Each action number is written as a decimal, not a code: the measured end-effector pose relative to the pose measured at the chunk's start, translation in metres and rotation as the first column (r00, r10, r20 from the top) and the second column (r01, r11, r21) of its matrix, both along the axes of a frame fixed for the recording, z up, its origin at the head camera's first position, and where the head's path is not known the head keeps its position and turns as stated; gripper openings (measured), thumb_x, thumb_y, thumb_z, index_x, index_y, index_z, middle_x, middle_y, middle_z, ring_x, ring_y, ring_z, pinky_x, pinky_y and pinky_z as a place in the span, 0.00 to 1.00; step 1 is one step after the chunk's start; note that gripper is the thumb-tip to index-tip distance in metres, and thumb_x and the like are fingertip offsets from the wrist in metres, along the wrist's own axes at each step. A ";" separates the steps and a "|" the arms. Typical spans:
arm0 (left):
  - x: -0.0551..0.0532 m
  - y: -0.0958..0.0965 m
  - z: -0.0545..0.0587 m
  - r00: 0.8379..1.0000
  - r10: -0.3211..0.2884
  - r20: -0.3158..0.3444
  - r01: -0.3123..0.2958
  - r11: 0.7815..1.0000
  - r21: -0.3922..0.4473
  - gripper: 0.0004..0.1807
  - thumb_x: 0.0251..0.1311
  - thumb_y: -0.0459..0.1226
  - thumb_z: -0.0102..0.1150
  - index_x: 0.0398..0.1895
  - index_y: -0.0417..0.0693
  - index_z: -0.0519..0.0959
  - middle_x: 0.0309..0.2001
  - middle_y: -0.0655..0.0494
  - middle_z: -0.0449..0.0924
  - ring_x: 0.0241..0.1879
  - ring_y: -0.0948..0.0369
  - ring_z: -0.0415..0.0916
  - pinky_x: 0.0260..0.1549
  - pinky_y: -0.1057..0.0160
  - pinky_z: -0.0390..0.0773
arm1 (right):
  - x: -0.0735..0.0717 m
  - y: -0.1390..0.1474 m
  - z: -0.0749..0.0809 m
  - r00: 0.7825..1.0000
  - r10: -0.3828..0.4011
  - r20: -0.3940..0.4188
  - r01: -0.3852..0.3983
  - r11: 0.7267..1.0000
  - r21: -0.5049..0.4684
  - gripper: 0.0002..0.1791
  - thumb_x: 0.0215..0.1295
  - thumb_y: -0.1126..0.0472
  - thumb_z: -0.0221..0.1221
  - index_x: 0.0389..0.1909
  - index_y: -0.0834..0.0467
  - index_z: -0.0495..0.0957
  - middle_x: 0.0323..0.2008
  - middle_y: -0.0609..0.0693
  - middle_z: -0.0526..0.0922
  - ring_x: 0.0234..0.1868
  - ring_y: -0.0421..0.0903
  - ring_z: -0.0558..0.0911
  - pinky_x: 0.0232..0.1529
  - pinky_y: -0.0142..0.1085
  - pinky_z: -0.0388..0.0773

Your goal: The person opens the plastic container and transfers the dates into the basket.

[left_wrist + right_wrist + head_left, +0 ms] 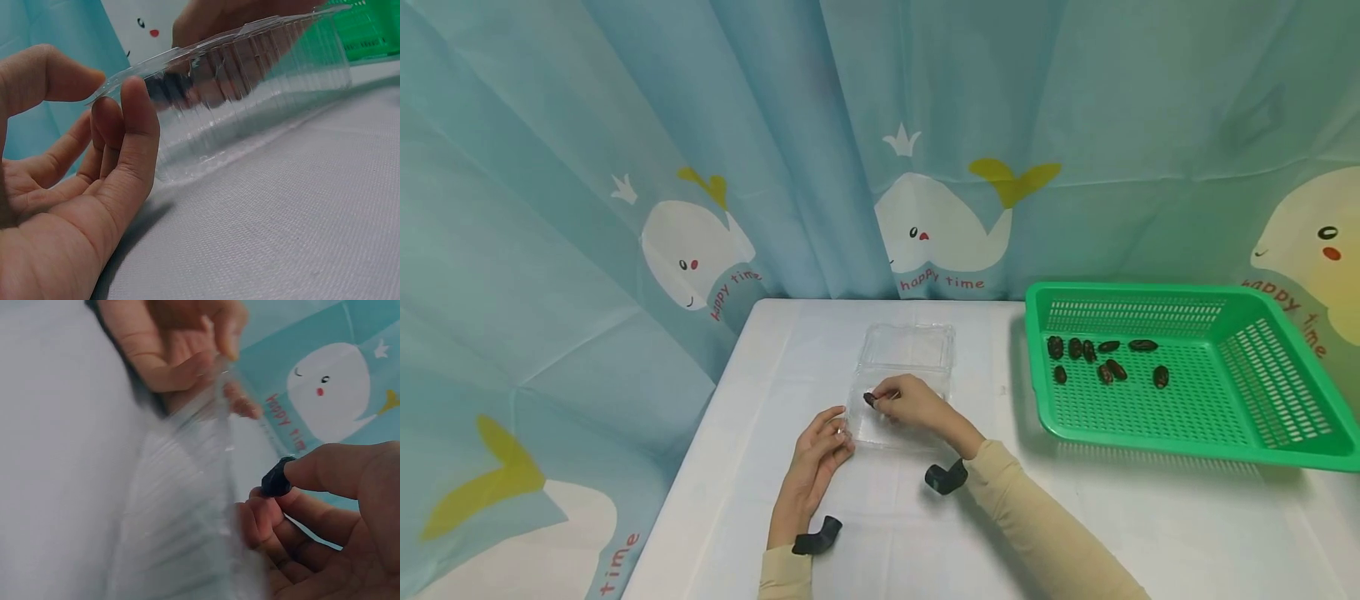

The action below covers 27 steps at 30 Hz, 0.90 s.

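Note:
A clear plastic clamshell box (pixel 904 347) lies with its lid folded back on the white table. My left hand (pixel 817 450) pinches the box's left rim between thumb and fingers, as the left wrist view shows close up. Over the box's base, my right hand (pixel 916 403) holds a dark brown date (pixel 277 477) between thumb and fingertips. In the head view that date (pixel 869 399) hangs at the left part of the base. The right hand hides part of the base's floor.
A green plastic basket (pixel 1150 440) stands on the right of the table, with several dates (pixel 1116 369) on its floor, mostly toward the left. Behind the white table (pixel 737 467) hangs a blue curtain (pixel 805 167) printed with whales.

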<state>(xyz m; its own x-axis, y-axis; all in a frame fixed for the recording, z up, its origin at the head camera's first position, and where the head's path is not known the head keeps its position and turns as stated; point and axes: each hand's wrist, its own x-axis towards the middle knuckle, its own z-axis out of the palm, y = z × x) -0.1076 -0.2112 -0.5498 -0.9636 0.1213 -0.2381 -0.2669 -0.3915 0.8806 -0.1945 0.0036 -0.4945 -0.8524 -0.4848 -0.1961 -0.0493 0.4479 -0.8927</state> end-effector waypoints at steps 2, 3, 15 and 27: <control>0.000 0.000 0.001 1.000 0.005 0.005 -0.005 1.000 0.003 0.30 0.71 0.28 0.54 0.74 0.42 0.62 0.49 0.56 0.72 0.43 0.64 0.75 0.45 0.69 0.81 | -0.001 0.002 0.004 1.000 0.000 0.007 0.000 1.000 -0.018 0.15 0.70 0.63 0.60 0.52 0.66 0.85 0.39 0.56 0.88 0.31 0.42 0.84 0.33 0.35 0.83; 0.000 0.000 0.001 1.000 0.007 0.006 -0.007 1.000 0.004 0.30 0.71 0.28 0.54 0.74 0.42 0.62 0.49 0.56 0.72 0.43 0.64 0.75 0.45 0.69 0.81 | -0.001 0.003 0.006 1.000 0.001 0.010 -0.001 1.000 -0.030 0.15 0.71 0.63 0.60 0.53 0.66 0.84 0.40 0.57 0.88 0.32 0.42 0.85 0.35 0.35 0.84; 0.004 0.000 0.003 1.000 0.029 0.012 -0.028 0.998 -0.055 0.31 0.71 0.30 0.56 0.75 0.42 0.62 0.51 0.54 0.71 0.45 0.64 0.72 0.46 0.69 0.80 | 0.002 0.023 0.031 0.997 -0.007 0.078 0.017 0.992 -0.128 0.17 0.75 0.60 0.57 0.58 0.64 0.83 0.51 0.64 0.86 0.44 0.58 0.88 0.51 0.51 0.85; 0.002 0.002 0.003 1.000 0.014 0.001 -0.014 0.999 -0.030 0.31 0.71 0.29 0.54 0.75 0.40 0.61 0.55 0.53 0.73 0.46 0.64 0.73 0.47 0.69 0.80 | -0.003 0.066 0.053 0.993 -0.074 0.092 0.089 0.979 -0.181 0.19 0.76 0.59 0.56 0.60 0.65 0.81 0.52 0.64 0.85 0.42 0.48 0.86 0.56 0.46 0.84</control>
<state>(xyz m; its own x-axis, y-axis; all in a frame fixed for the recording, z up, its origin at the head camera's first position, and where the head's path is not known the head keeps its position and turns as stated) -0.1057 -0.2093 -0.5471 -0.9649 0.1003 -0.2429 -0.2627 -0.3691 0.8915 -0.1973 0.0694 -0.4412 -0.8746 -0.4488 -0.1832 0.0600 0.2747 -0.9597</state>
